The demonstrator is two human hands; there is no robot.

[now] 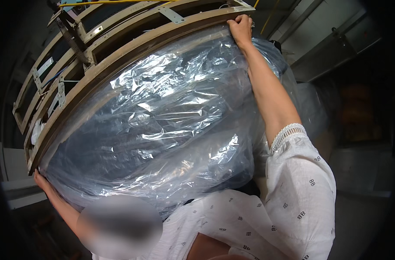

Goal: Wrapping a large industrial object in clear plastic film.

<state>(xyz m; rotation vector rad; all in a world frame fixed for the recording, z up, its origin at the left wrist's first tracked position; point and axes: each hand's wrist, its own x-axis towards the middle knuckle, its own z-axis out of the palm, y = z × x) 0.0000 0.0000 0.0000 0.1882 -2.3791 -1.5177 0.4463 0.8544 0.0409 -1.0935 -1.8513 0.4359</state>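
- Filling the middle of the view: big clear plastic sheet (pixel 171 117), v. wrinkly + shiny, spread btwn the wooden rails and the person's white shirt.
- Wooden rails (pixel 132 47) run along the sheet's far edge, approx. parallel; they look bent in this wide view.
- White shirt (pixel 301 186) w/ small dark prints, lacy cuff on the R sleeve.
- Dark coiled spring (pixel 71 41) stands up by the rails, upper L.
- R hand (pixel 240 29): fingers curled, closed on the sheet's far R corner, right at the rail.
- L hand (pixel 40 177): at the rail's near L end, touching the sheet; mostly hidden, can't tell if it's gripping.
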